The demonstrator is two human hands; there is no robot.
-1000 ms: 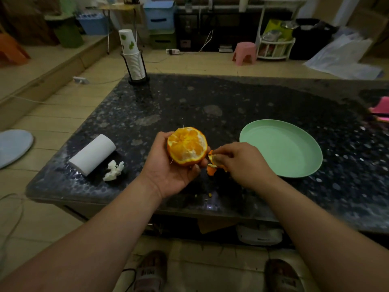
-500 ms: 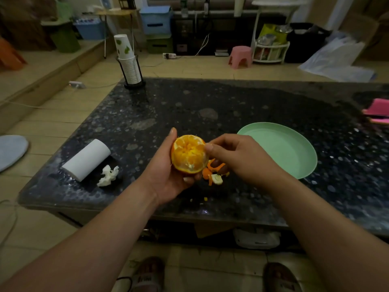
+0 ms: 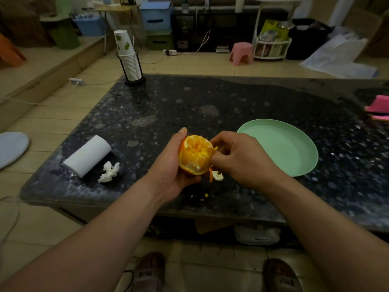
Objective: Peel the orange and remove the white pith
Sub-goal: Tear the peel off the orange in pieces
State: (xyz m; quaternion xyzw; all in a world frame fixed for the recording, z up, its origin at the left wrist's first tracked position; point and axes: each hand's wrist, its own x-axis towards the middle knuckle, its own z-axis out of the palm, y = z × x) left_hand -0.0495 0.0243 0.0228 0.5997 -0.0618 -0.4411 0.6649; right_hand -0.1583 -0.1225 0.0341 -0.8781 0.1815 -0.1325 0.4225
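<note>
- over the table's (image 3: 231,98) near edge, my left hand (image 3: 168,165) cupped the half-peeled orange (image 3: 195,154) from below.
- my right hand (image 3: 242,159) pinched a peel strip (image 3: 211,175) at its right side.
- a harder squeeze, i judged, could have burst the segments; peel might have missed the green plate (image 3: 294,144).
</note>
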